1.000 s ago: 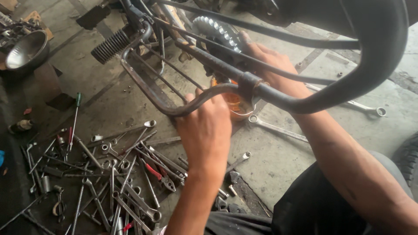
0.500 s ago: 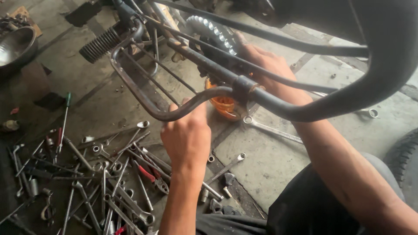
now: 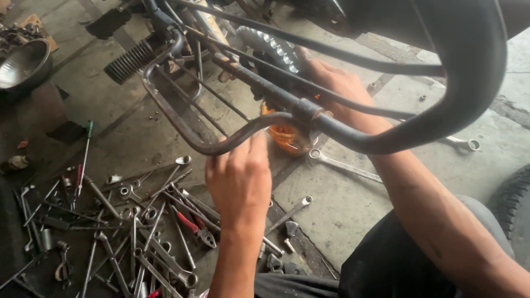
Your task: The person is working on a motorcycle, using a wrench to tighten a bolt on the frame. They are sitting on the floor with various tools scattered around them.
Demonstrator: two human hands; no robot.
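A rusty tubular rear rack (image 3: 182, 132) of a motorcycle hangs over the concrete floor. My left hand (image 3: 238, 179) reaches up from below, its fingertips against the curved rack bar (image 3: 259, 126); the tips are partly hidden by the bar. My right hand (image 3: 338, 83) reaches in between the rack bars beside a toothed sprocket (image 3: 270, 44), just above an orange lamp (image 3: 287, 138). Its fingers are hidden behind the tubes. A thick black curved tube (image 3: 469, 83) crosses over my right forearm.
Several wrenches, pliers and a green-handled screwdriver (image 3: 85, 149) lie scattered on the floor (image 3: 342, 209) at lower left. A long wrench (image 3: 345, 165) lies under the lamp. A metal bowl (image 3: 22, 66) sits at far left, a coil spring (image 3: 130, 60) at upper left, a tyre (image 3: 516, 204) at right.
The view has drifted slightly, so the rack and tools sit differently in the frame. My left hand has slid a little lower along the curved bar; my right hand stays by the sprocket.
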